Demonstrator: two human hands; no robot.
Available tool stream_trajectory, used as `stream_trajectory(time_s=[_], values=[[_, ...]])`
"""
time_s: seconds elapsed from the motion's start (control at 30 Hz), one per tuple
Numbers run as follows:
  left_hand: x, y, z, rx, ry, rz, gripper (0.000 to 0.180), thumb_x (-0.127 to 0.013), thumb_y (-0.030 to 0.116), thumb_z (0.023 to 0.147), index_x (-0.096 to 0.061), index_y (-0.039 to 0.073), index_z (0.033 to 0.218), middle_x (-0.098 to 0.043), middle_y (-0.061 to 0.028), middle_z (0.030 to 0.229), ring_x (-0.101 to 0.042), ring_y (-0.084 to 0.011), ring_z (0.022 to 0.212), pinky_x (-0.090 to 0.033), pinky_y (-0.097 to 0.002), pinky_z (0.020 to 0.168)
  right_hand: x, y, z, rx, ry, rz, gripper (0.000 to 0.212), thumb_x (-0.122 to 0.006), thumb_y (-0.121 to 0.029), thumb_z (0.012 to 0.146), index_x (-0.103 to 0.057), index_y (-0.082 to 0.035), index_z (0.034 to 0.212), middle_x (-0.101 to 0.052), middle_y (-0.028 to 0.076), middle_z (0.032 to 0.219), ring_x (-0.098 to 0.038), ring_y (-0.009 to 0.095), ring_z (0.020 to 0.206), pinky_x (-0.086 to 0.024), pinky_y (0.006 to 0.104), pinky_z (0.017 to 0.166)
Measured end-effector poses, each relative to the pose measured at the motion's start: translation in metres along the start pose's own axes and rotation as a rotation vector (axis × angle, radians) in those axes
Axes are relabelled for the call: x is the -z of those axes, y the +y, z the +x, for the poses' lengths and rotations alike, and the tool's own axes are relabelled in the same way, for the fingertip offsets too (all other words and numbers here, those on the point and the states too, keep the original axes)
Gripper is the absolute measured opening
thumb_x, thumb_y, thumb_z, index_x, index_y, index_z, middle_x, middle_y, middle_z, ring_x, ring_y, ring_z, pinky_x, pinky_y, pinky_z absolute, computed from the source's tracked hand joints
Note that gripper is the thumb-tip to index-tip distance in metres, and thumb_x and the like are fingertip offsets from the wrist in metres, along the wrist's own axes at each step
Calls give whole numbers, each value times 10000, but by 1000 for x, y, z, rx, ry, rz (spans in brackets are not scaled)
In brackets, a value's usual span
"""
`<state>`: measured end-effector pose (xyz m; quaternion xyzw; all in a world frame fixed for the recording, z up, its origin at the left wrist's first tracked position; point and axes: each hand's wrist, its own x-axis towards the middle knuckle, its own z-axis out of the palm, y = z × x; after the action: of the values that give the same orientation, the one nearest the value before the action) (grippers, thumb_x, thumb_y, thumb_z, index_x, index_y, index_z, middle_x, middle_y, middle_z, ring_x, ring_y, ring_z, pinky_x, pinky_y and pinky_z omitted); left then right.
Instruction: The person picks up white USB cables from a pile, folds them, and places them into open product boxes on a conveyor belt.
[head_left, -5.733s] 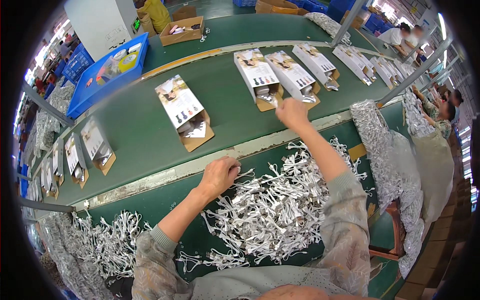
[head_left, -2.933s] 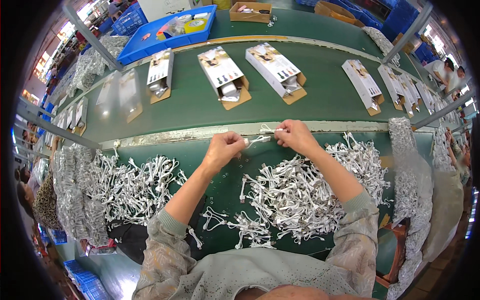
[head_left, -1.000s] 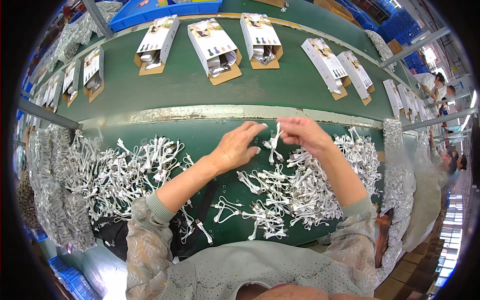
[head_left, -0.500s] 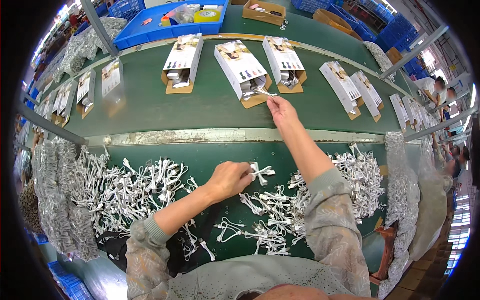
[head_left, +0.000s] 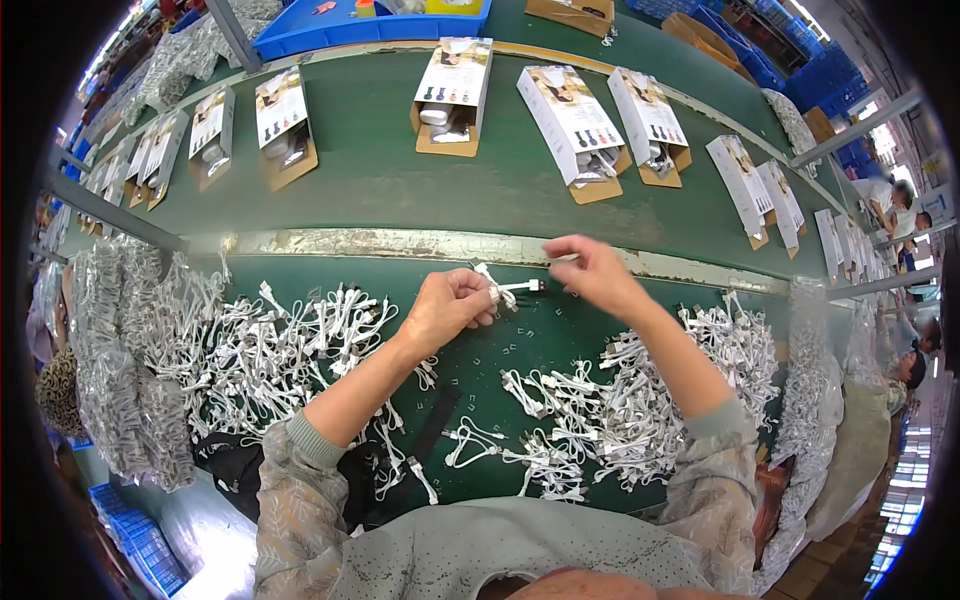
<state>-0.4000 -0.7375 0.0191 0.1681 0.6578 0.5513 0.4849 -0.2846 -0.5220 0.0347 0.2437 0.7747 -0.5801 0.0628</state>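
My left hand (head_left: 447, 308) pinches a short white charging cable (head_left: 508, 290), bundled up, with its dark-tipped plug pointing right. Just to the right of that plug, my right hand (head_left: 602, 280) hovers with its fingers apart and nothing in them. Beyond it on the green belt lies an open white carton (head_left: 575, 112), its brown flap toward me and white cable showing inside. Loose bundles of white cables are heaped in a left pile (head_left: 285, 350) and a right pile (head_left: 650, 410) on the near green table.
A worn metal rail (head_left: 370, 243) divides table and belt. More open cartons (head_left: 455, 75) stand along the belt. Bubble-wrap bags (head_left: 120, 370) hang at the left, others (head_left: 808, 380) at the right. A blue tray (head_left: 370, 33) sits beyond the belt. Black cloth (head_left: 235, 462) lies near my left forearm.
My right hand has come back from the open carton, leaving white cable in it. My left hand has lifted its cable slightly farther from me. The cartons have shifted rightward in view.
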Motion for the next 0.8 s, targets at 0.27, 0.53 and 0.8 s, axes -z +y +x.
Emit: stream_trajectory(time_s=[0.27,0.53,0.8], values=[[1,14,3,-158,14,38,213,-557,140,931,-613,-19,1060,-650,-46,877,-611,-103,719,-485,-225,657,-15,-15,-16,-115,-183,338,225,-618,-164,906,-630,9,1048,-672,71,905,-630,84,774,-517,207,707],[5,19,14,-219,-270,239,321,-613,75,821,-611,12,1136,-648,-62,896,-566,-119,781,-465,-269,730,-5,-22,-11,-198,-234,606,218,-629,-153,901,-634,20,1032,-680,88,873,-662,120,747,-554,216,674],[22,4,26,-362,164,401,132,-658,65,817,-643,-24,914,-580,-27,825,-520,-85,669,-444,-236,616,21,1,65,-214,260,1133,217,-545,5,908,-516,120,1090,-562,164,1093,-614,233,979,-571,278,842]])
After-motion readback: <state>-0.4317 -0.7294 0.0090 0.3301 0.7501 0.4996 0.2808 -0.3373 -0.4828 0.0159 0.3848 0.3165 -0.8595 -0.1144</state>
